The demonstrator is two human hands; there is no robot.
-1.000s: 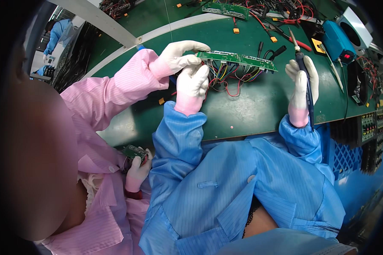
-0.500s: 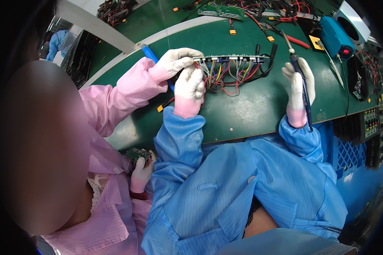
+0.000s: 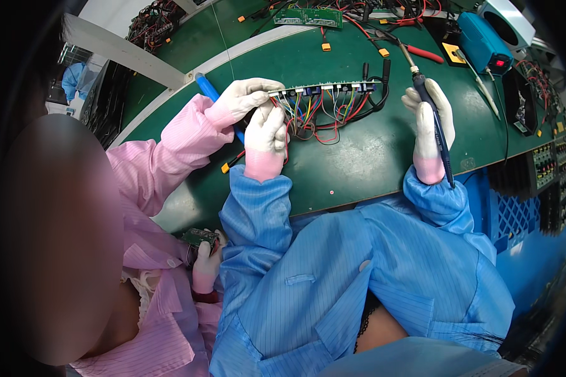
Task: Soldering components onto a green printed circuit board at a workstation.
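A green circuit board (image 3: 324, 87), seen nearly edge-on, has white and blue connectors and many coloured wires (image 3: 324, 116) hanging toward me. My gloved left hand (image 3: 265, 135) is closed at the board's left end, against the wires; what its fingertips pinch is hidden. A co-worker's gloved hand (image 3: 245, 97) in a pink sleeve meets the same end of the board. In my gloved right hand (image 3: 435, 125) is a dark blue soldering iron (image 3: 435, 116), its metal tip pointing up and away, well right of the board.
A teal soldering station (image 3: 487, 44) stands at the far right beside a yellow sponge (image 3: 451, 52) and a white iron (image 3: 481, 81). Another green board (image 3: 308, 17) and tangled cables lie at the back. The co-worker's other hand (image 3: 206, 267) holds a small board (image 3: 201, 237) below the table edge.
The view has shifted slightly, so the whole bench sits a little further left. The soldering iron leans slightly more to the left at its tip. Both my hands keep nearly the same pose.
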